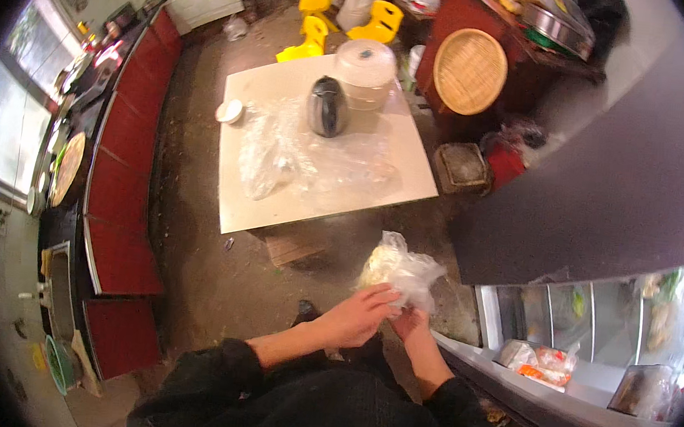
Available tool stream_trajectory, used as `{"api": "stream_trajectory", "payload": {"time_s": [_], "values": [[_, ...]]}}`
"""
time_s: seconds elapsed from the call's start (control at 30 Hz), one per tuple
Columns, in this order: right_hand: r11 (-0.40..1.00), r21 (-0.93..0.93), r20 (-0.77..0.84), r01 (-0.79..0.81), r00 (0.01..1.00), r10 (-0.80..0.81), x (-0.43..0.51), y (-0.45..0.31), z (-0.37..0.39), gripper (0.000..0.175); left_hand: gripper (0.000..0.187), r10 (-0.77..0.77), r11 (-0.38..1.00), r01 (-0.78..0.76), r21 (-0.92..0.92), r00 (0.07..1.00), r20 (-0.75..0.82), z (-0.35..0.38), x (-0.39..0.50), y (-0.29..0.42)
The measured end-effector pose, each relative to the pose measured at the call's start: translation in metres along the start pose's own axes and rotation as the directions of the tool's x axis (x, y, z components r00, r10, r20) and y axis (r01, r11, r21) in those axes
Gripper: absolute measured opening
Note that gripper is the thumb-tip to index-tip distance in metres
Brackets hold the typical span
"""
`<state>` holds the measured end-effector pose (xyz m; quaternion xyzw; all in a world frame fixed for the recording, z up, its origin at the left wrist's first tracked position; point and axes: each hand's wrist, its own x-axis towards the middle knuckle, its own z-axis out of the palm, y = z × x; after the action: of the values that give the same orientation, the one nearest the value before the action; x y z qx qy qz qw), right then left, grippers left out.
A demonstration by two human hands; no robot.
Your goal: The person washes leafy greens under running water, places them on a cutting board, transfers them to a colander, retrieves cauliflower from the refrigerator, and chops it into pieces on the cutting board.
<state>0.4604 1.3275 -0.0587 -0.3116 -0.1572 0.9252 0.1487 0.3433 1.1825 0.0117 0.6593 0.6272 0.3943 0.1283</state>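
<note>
A clear plastic bag (401, 272) with pale yellowish food inside is held in front of me, above the floor. My left hand (363, 314) grips its near side, fingers over the plastic. My right hand (414, 324) holds the bag from below right, its fingertips partly hidden by the plastic. Beyond the bag stands a light square table (268, 209), bearing crumpled clear plastic (272, 163), a dark oblong object (327, 110) wrapped in plastic, a round stack of translucent containers (365, 70) and a small white bowl (229, 111).
At right an open refrigerator (595, 374) shows bagged food (541, 362) on its door, beside a large grey door panel (599, 176). Red cabinets (120, 173) line the left. Yellow plastic chairs (312, 41) and a woven basket (470, 71) stand beyond the table.
</note>
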Motion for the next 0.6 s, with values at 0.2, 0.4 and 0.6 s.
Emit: {"api": "stream_trajectory", "payload": {"time_s": [0.2,0.4,0.6], "values": [[0.93,-0.308,0.045,0.202,0.979,-0.198,0.057,0.076,0.086,0.064,0.066,-0.835,0.511,0.368,-0.777,0.426,-0.348,-0.082,-0.06,-0.043],[0.892,-0.41,0.106,0.19,0.981,-0.16,0.097,0.115,0.128,0.053,0.04,-0.992,0.09,0.508,-0.857,0.123,-0.031,-0.135,-0.103,-0.106],[0.932,-0.359,-0.043,0.045,0.997,-0.065,0.174,0.129,0.131,0.046,0.026,-0.475,0.713,0.699,-0.057,0.422,-0.772,-0.164,-0.094,-0.122]]}}
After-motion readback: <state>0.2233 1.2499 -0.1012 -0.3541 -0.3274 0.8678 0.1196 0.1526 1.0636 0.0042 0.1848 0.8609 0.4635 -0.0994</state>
